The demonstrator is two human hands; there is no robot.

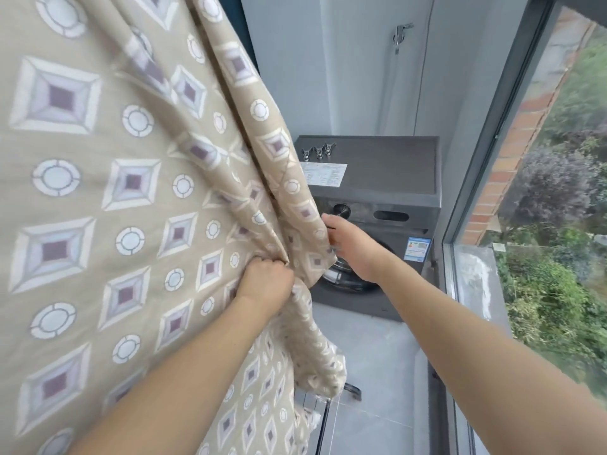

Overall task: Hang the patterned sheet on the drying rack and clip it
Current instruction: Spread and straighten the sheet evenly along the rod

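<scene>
So, left hand (267, 279) fists a bunch of the patterned sheet (98, 192), right hand (348, 244) pinches its edge just in front of the washing machine (387, 178). Sheet hangs draped (rack hidden); spreading ongoing, clipping left: clips (318, 151) sit on the washer top.

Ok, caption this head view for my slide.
Both hands grip the hanging patterned sheet; clips wait on the washer.
</scene>
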